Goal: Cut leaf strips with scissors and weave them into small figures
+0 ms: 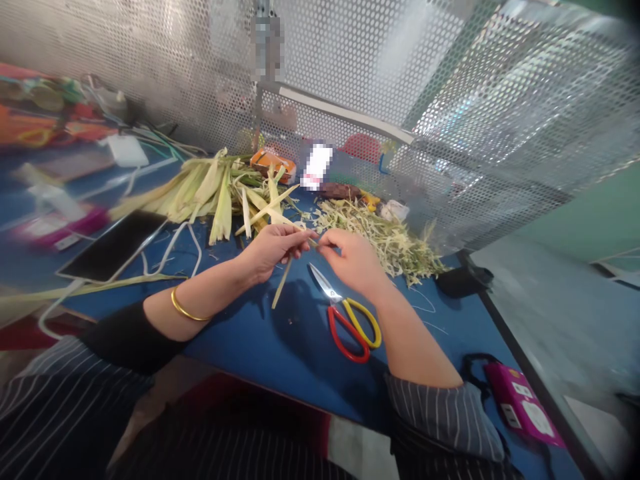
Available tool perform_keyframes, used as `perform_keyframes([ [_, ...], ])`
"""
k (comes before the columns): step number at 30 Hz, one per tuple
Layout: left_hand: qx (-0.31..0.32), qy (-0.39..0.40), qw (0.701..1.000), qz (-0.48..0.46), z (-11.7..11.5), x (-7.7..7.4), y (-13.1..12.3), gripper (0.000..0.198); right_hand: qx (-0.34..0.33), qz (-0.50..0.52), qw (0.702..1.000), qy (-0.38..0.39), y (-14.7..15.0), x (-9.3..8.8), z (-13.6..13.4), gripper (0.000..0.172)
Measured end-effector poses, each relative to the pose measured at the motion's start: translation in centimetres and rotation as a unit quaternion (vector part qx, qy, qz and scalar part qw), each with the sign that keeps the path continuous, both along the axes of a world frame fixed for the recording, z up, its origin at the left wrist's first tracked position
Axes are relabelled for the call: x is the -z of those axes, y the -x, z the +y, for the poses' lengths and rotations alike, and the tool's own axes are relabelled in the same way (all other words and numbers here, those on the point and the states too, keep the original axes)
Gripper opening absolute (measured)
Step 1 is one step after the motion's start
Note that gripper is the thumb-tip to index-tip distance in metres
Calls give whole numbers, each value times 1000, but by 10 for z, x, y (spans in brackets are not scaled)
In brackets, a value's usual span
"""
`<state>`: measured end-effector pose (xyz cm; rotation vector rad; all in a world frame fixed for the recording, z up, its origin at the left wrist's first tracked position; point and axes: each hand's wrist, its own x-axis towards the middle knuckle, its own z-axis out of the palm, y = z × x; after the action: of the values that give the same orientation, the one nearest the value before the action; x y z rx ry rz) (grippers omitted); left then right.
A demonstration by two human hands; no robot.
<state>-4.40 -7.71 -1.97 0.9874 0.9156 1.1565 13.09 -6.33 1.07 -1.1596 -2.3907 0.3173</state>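
My left hand [280, 250] is closed, thumb and fingers pinched on a narrow pale strip of corn husk [281, 288], whose tail hangs down below the fingers. Just to its right, my right hand [353, 259] is also closed, its fingertips meeting the left ones at the strip's upper end. The exact grip there is partly hidden. Beneath my right hand lies a pair of scissors [332, 295] with one red and one yellow handle, blades toward the hands. Behind my left hand spreads a bundle of wide dried corn husks [205, 187]. Shredded husk [380, 233] is heaped behind my right hand.
A dark-screened tablet [115, 247] with white cables lies left on the blue table [300, 360]. An orange pack [274, 164] and a lit phone [317, 165] are at the back, before a perforated metal screen [350, 67]. A black cylinder [465, 280] and magenta box [523, 403] sit right.
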Motion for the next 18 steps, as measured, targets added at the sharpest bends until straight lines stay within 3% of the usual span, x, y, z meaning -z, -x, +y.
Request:
perform_keyframes([
  [4,9,1,999,34,1,2,1,18,-34,-32,997,56,-8,-12,-3,12],
  [8,86,9,996,22,0,-2,1,21,8,82,986,145,-9,-10,3,30],
  [10,124,14,992,18,-2,-3,0,29,4,165,962,220,-6,-4,6,37],
  [13,143,18,989,36,-5,-3,-2,35,-3,293,901,320,3,6,9,30],
  [16,134,8,989,65,-6,-2,-3,30,13,401,836,374,11,15,8,23],
  [18,130,0,989,76,-6,-1,-3,27,25,426,819,383,14,19,7,21],
])
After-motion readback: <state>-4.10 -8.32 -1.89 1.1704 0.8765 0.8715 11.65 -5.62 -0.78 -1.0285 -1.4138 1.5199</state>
